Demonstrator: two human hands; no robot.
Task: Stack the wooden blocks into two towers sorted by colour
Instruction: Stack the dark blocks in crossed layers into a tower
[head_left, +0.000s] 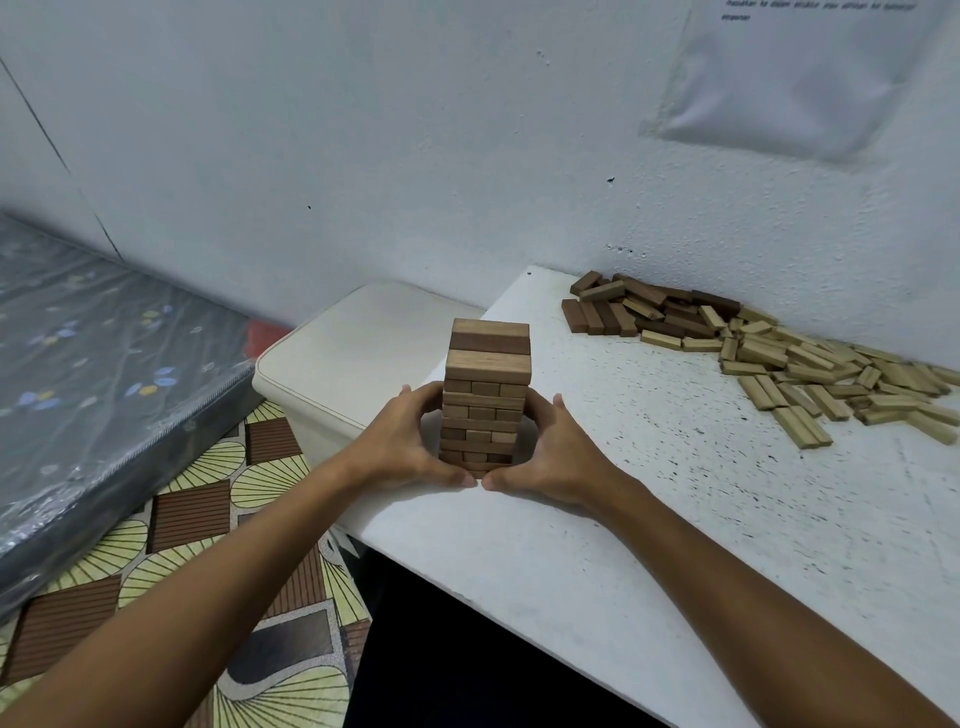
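A: What does the tower (487, 400) look like?

B: One tower of brown wooden blocks, upright near the table's left edge; its layers cross, three blocks to a layer where the ends show; I count roughly nine layers, though the lowest are partly hidden by the hands; the top layer has a darker, reddish block between two paler brown ones.

A: And the hands?

B: Two bare hands; the left hand (410, 447) cups the tower's lower part from nine o'clock, the right hand (558, 457) from three o'clock; fingers are wrapped round the far sides, thumbs meet tip to tip at six o'clock in front of the base; each is closed narrowly against the blocks, though whether they press or merely touch I cannot tell.

A: Where are the rest?

B: At two o'clock from the tower, well apart, against the wall; a smaller heap of dark brown blocks (649, 312) lies nearer the corner, and a larger spread of pale yellowish blocks (826, 379) runs on to the right; the two heaps touch where they meet; too many and too jumbled to count.

A: The surroundings?

B: The white speckled table (675, 519); one cream stool (343, 358) at ten o'clock, just beside the table edge; a plastic-wrapped mattress (104, 374) farther at nine o'clock; a patterned floor (208, 545) at seven o'clock; a paper sheet (800, 73) on the wall at one o'clock.
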